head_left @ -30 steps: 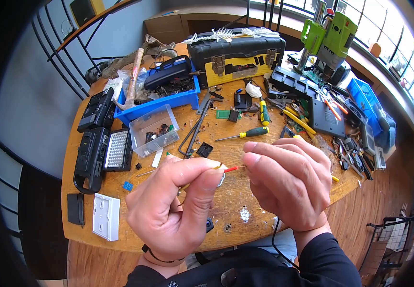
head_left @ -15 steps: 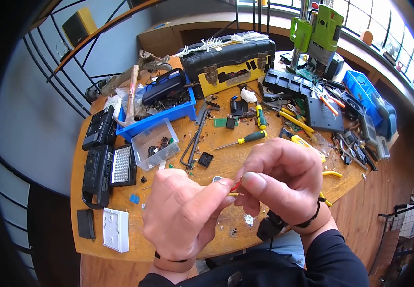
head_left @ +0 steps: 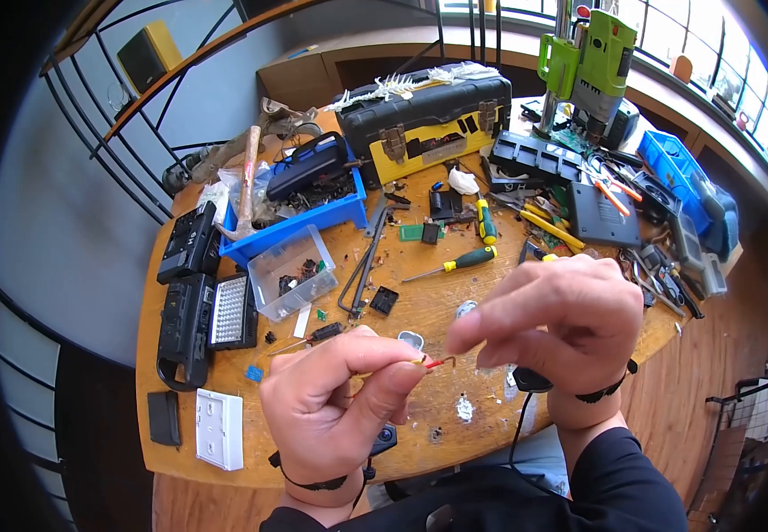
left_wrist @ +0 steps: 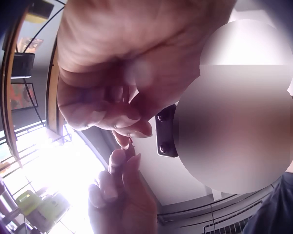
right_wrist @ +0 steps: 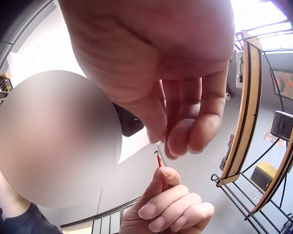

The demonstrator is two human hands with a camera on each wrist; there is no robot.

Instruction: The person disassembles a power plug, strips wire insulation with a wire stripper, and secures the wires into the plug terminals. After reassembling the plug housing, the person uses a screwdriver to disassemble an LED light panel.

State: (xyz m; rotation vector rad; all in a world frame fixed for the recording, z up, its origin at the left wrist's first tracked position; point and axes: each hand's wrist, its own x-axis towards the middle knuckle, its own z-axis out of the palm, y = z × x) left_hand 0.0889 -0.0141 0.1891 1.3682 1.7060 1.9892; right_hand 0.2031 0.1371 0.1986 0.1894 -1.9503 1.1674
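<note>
In the head view my left hand (head_left: 339, 390) pinches a red wire (head_left: 439, 362) between thumb and forefinger, low over the middle of the table. The wire's bare tip is bent into a small hook, clearest in the right wrist view, where the red wire (right_wrist: 159, 160) stands up from the left fingertips. A bit of yellow wire (head_left: 418, 361) shows beside it at those fingertips. My right hand (head_left: 565, 324) hovers just right of the hooked tip, its fingers loosely bent and holding nothing. In the right wrist view its fingertips hang a little above the hook.
Screwdrivers (head_left: 471, 258), a hex key (head_left: 362, 275) and a clear plastic box (head_left: 300, 288) lie beyond my hands. Behind stand a blue bin (head_left: 313, 219) with a hammer (head_left: 249, 182), a black-yellow toolbox (head_left: 428, 133) and a green drill press (head_left: 601, 66). A white plastic housing (head_left: 219, 430) sits front left.
Half a second ago both hands met at the red wire. My right hand has since let go and drawn back to the right. The bare tip, straighter a second ago, is now hooked.
</note>
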